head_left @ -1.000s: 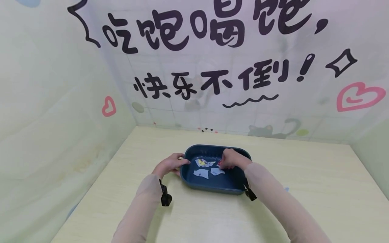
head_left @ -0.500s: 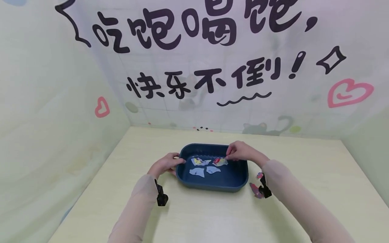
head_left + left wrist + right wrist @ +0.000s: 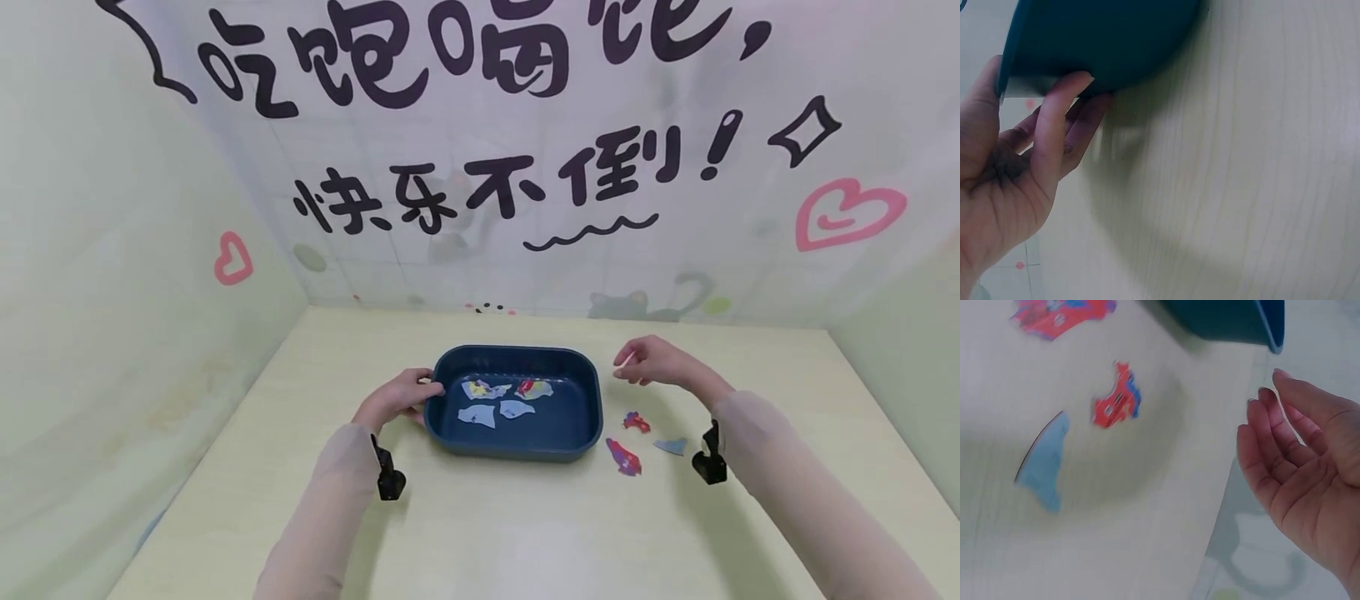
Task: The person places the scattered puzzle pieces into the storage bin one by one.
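My left hand grips the left end of a dark blue rounded tray, thumb over the rim and fingers against the outside, as the left wrist view also shows. Inside the tray lie several torn-looking flat pieces: a yellow-and-purple one, a red-and-yellow one and two pale blue ones, including the left one. My right hand hovers right of the tray, fingers loosely bent, holding nothing. Below it on the table are a small red-and-blue piece, a light blue piece and a longer red-and-purple piece.
The pale wood table runs back to a white printed curtain with black lettering. Curtains also hang at the left and right sides. A small black camera mount sits on each wrist.
My right hand has let go of the red-and-yellow piece in the tray and moved out to the right, uncovering the loose pieces on the table. My left hand keeps its grip on the tray.
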`<state>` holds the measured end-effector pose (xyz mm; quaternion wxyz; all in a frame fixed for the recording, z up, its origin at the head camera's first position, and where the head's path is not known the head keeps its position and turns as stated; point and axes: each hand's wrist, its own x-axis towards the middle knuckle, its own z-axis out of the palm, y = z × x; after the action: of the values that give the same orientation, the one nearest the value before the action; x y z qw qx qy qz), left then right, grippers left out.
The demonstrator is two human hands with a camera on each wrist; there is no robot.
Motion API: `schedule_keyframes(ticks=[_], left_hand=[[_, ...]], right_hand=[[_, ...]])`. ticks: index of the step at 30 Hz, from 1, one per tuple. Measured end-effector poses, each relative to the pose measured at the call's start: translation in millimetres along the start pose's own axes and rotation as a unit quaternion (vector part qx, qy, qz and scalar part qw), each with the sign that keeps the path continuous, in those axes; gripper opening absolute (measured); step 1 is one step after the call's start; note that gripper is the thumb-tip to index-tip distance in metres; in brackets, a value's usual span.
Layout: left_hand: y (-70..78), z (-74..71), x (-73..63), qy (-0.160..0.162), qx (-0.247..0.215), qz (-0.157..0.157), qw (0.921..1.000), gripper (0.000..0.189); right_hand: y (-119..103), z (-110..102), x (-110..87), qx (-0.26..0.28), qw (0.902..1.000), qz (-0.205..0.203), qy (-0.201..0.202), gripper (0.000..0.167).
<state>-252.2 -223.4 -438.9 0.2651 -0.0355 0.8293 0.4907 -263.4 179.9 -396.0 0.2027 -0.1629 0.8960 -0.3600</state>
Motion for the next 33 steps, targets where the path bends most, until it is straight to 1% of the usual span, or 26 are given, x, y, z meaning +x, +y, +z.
schedule_keyframes(ticks=[3,7,10,13,15,18,22,27,30,33], left_hand=[[2.2,0.5,-0.7,0.001,-0.003,-0.001,1.0000,0.050],[3.6,0.4,-2.1,-0.001,-0.009,-0.002,1.0000,0.051],[2.9,-0.5,-2.0,-0.005,-0.008,0.001,1.0000,0.052],[2.0,-1.4,-1.9,-0.008,-0.008,0.005,0.9999,0.053],[1.4,-1.7,-2.0,-0.008,-0.010,0.005,0.9999,0.054],[0.8,-2.0,-2.5,-0.007,-0.007,0.007,0.9999,0.056],[1.4,-0.7,-2.6,-0.001,-0.007,0.003,1.0000,0.056],[1.3,-1.3,-2.3,0.000,-0.008,0.002,1.0000,0.055],[0.9,-1.4,-1.4,0.002,-0.010,-0.003,0.9999,0.054],[0.5,-1.0,-1.6,0.000,-0.006,-0.002,1.0000,0.054]], right_hand=[[10.0,-3.2,-9.3,-0.019,0.9987,0.027,-0.040,0.027],[22.1,-4.6,-23.1,-0.057,0.9909,0.063,-0.104,0.024],[30.1,-4.3,-33.0,-0.077,0.9856,0.071,-0.133,0.022],[36.4,-1.8,-39.6,-0.086,0.9842,0.065,-0.141,0.025],[40.0,0.7,-42.9,-0.095,0.9839,0.051,-0.143,0.028],[42.5,5.9,-45.9,-0.095,0.9843,0.042,-0.143,0.031],[44.5,13.8,-47.4,-0.092,0.9860,0.029,-0.136,0.029],[45.9,19.6,-45.2,-0.113,0.9857,0.003,-0.125,0.023],[46.4,21.2,-44.6,-0.126,0.9850,0.005,-0.118,0.022],[47.0,22.7,-44.5,-0.132,0.9846,0.014,-0.113,0.021]])
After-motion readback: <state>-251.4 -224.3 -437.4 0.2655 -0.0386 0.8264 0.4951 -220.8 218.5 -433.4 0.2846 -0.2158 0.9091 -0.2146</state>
